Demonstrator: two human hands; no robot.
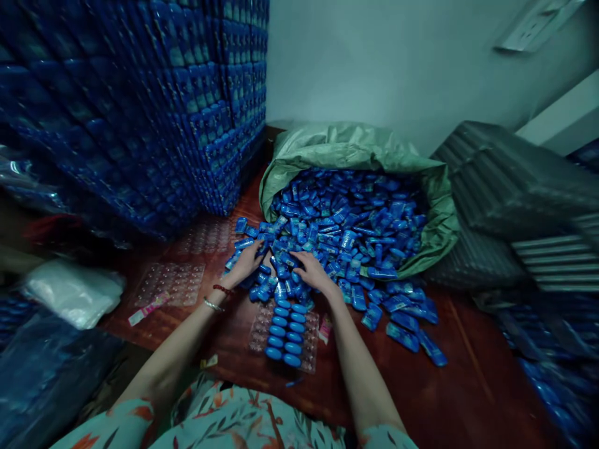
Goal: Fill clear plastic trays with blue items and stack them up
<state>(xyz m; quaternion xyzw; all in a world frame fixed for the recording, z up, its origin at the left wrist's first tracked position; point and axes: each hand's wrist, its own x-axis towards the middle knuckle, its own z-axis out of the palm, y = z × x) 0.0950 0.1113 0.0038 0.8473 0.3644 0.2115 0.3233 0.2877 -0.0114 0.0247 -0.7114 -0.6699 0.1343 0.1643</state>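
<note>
Both hands rest in the pile of blue pieces (327, 231) at 12 o'clock of the clear tray (286, 333). The left hand (246, 262) and right hand (312, 271) have fingers spread apart on the pieces; the tray lies just below, its rows running toward the person.

Small blue packets (327, 231) spill in a loose heap from the mouth of the green sack (355, 149), lying at all angles. Just in front of the sack's mouth, a clear blister tray (311, 349) lies flat, its left columns filled with blue packets set in neat rows.
</note>
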